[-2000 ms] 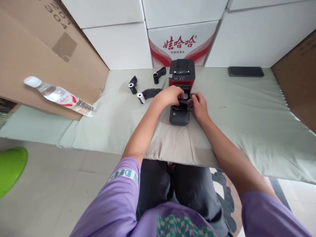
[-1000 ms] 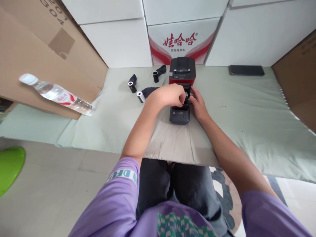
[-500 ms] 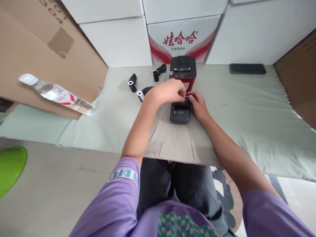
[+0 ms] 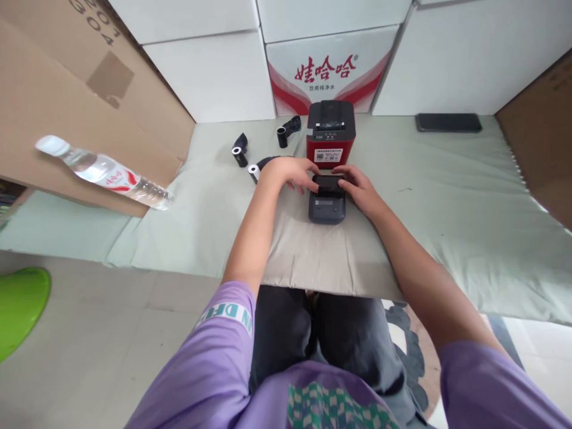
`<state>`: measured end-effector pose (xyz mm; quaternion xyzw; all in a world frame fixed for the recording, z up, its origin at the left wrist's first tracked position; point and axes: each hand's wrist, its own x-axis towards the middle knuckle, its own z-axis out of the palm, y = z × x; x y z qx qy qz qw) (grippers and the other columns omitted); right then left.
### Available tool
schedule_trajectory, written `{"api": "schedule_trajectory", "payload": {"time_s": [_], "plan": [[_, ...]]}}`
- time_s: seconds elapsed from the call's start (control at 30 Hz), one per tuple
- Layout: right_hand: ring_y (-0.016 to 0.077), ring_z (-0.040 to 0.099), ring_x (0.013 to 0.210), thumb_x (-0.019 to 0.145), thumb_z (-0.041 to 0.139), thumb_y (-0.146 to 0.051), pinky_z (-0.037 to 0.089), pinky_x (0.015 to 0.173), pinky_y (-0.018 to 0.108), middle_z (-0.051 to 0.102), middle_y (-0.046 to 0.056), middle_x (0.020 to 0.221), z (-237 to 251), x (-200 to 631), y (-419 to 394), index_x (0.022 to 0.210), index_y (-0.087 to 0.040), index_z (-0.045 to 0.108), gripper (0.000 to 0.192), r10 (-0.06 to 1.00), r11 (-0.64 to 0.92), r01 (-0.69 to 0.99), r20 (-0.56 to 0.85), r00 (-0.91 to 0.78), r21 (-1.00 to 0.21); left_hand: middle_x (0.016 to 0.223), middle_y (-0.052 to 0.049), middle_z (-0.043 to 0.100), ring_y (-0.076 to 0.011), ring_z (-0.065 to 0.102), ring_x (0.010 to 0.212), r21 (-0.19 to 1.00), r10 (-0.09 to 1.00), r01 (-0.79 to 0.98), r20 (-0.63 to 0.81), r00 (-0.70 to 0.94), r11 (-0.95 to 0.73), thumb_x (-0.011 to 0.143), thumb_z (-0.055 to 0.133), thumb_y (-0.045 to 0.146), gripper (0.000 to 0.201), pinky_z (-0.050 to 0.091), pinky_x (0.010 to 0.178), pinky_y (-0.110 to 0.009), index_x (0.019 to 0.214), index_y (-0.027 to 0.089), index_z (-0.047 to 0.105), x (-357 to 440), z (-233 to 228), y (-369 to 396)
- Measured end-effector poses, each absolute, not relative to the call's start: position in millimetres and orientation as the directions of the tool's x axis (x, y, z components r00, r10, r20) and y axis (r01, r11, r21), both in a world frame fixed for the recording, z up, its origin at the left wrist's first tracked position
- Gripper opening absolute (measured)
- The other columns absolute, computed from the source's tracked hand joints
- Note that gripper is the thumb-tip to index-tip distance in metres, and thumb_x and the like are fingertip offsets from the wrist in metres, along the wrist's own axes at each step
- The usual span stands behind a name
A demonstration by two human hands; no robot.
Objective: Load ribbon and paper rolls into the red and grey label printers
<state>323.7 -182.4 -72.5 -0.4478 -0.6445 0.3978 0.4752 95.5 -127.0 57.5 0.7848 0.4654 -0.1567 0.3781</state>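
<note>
Both hands (fingers flat) on printer

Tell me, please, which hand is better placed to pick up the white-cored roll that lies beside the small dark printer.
The left hand, probably. The white-cored roll lies just to its outer side, while the right hand rests on the opposite side of the small dark printer and would have to cross over it.
</note>
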Motion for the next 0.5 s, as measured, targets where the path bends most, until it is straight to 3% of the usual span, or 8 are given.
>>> {"api": "schedule_trajectory", "payload": {"time_s": [0.07, 0.17, 0.3, 0.4, 0.5], "plan": [[0.0283, 0.069, 0.111, 0.09, 0.073, -0.056, 0.056, 0.11, 0.053, 0.074, 0.007, 0.132, -73, 327, -182, 0.127, -0.03, 0.069, 0.046, 0.947, 0.301, 0.223, 0.264, -0.184, -0.927, 0.138, -0.009, 0.079, -0.0238, 0.082, 0.109, 0.473, 0.618, 0.852, -0.608, 0.498, -0.222, 0.08, 0.079, 0.039, 0.084, 0.06, 0.083, -0.026, 0.16, 0.03, 0.056, 99, 59, -132], [0.0269, 0.068, 0.101, 0.092, 0.072, -0.065, 0.059, 0.104, 0.052, 0.073, 0.006, 0.116, -74, 331, -182, 0.136, -0.031, 0.068, 0.056, 0.939, 0.312, 0.246, 0.26, -0.224, -0.918, 0.132, -0.009, 0.081, -0.0233, 0.083, 0.106, 0.478, 0.631, 0.858, -0.61, 0.479, -0.189, 0.079, 0.079, 0.033, 0.08, 0.06, 0.08, -0.026, 0.156, 0.03, 0.058, 103, 62, -136], [0.0258, 0.067, 0.097, 0.091, 0.073, -0.069, 0.06, 0.102, 0.051, 0.07, 0.004, 0.106, -75, 332, -182, 0.138, -0.032, 0.069, 0.06, 0.936, 0.321, 0.252, 0.266, -0.229, -0.913, 0.127, -0.008, 0.082, -0.0227, 0.082, 0.108, 0.491, 0.627, 0.855, -0.617, 0.475, -0.165, 0.078, 0.079, 0.034, 0.078, 0.059, 0.08, -0.025, 0.153, 0.029, 0.058, 101, 59, -133], [0.0254, 0.066, 0.099, 0.092, 0.071, -0.063, 0.059, 0.104, 0.051, 0.071, 0.005, 0.113, -75, 329, -182, 0.134, -0.03, 0.069, 0.053, 0.943, 0.318, 0.284, 0.272, -0.19, -0.905, 0.127, -0.007, 0.082, -0.0224, 0.082, 0.106, 0.523, 0.607, 0.834, -0.609, 0.511, -0.177, 0.077, 0.082, 0.04, 0.08, 0.059, 0.081, -0.026, 0.153, 0.031, 0.058, 97, 53, -128], [0.0273, 0.066, 0.104, 0.094, 0.063, -0.047, 0.057, 0.107, 0.054, 0.071, 0.008, 0.116, -72, 327, -184, 0.12, -0.027, 0.071, 0.035, 0.946, 0.318, 0.387, 0.316, -0.072, -0.866, 0.126, -0.008, 0.082, -0.024, 0.081, 0.106, 0.528, 0.648, 0.822, -0.554, 0.523, -0.213, 0.078, 0.081, 0.049, 0.066, 0.059, 0.082, -0.028, 0.139, 0.029, 0.069, 91, 49, -122]]}}
